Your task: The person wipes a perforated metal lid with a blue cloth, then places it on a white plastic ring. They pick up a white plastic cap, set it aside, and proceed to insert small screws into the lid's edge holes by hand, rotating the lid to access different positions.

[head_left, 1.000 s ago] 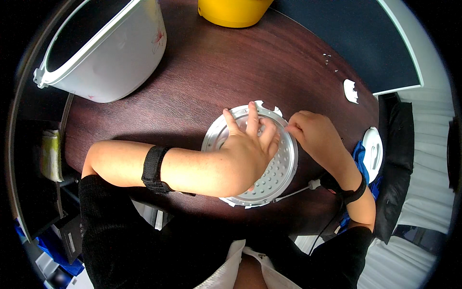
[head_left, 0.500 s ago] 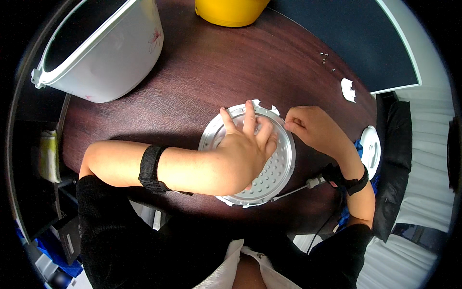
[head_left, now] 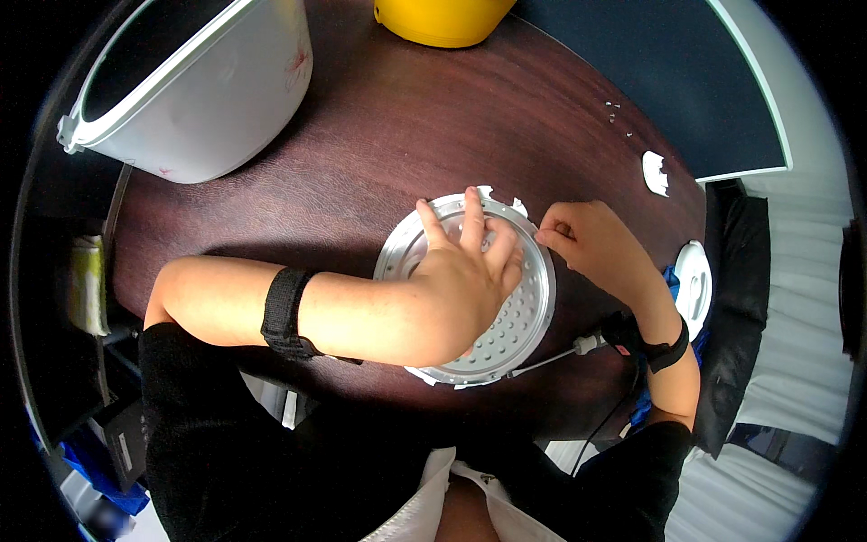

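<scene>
Two hands at work on a dark brown table (head_left: 379,144). Largest thing I see: a white bucket-like housing (head_left: 194,86) at far left, tilted, its open mouth dark. Far centre, a yellow container (head_left: 442,18), cut by the frame edge. Mid-table lies the round perforated metal plate (head_left: 524,312), flat, white plastic tabs poking out at its far and near rim. My left hand (head_left: 465,280) lies on top of the plate, fingers spread and pressed down, covering most of it. My right hand (head_left: 582,239) sits at the plate's far-right rim, fingertips drawn together in a pinch; what they pinch I cannot tell. Right of the table, a white round part (head_left: 694,275). Far right on the table, a small white broken piece (head_left: 655,172). A thin cable with a plug (head_left: 587,343) runs near the plate's near-right edge
</scene>
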The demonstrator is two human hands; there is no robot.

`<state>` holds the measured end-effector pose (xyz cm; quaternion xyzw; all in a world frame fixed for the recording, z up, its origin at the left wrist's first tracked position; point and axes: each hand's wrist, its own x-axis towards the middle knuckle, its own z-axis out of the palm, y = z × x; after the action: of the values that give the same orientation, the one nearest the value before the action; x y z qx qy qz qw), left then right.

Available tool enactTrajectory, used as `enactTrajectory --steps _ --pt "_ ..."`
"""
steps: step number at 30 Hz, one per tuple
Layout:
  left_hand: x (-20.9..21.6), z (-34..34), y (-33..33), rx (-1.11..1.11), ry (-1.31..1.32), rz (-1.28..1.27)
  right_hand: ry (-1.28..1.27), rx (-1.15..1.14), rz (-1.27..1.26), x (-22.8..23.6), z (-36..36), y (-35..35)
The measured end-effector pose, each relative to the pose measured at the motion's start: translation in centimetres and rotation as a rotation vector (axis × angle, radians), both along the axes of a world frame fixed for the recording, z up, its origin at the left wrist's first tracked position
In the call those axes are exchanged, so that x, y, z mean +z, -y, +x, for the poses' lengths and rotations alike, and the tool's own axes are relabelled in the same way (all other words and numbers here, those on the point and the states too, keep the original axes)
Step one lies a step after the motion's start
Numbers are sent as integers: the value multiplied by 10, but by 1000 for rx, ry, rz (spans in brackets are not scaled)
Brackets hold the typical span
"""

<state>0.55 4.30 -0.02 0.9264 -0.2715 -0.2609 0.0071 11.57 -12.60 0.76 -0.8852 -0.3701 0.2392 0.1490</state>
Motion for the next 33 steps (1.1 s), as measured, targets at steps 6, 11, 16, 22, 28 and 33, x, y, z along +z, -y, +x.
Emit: enactTrajectory --steps 6,11,16,22,28,33 --pt "0 1 0 10 -3 -11 186 75 17 -4 -9 0" --pt "-2 -2 0 9 30 -13 230 119 13 -4 -11 0" --pt "-6 -3 1 10 67 -10 186 69 33 -1 -11 -1" --pt "-6 -2 1 5 54 -1 172 72 52 -3 -7 0" --pt "-3 0 0 -1 36 0 165 58 70 -5 -7 -1" --pt "-6 -2 3 27 58 7 262 106 55 -8 -12 0"
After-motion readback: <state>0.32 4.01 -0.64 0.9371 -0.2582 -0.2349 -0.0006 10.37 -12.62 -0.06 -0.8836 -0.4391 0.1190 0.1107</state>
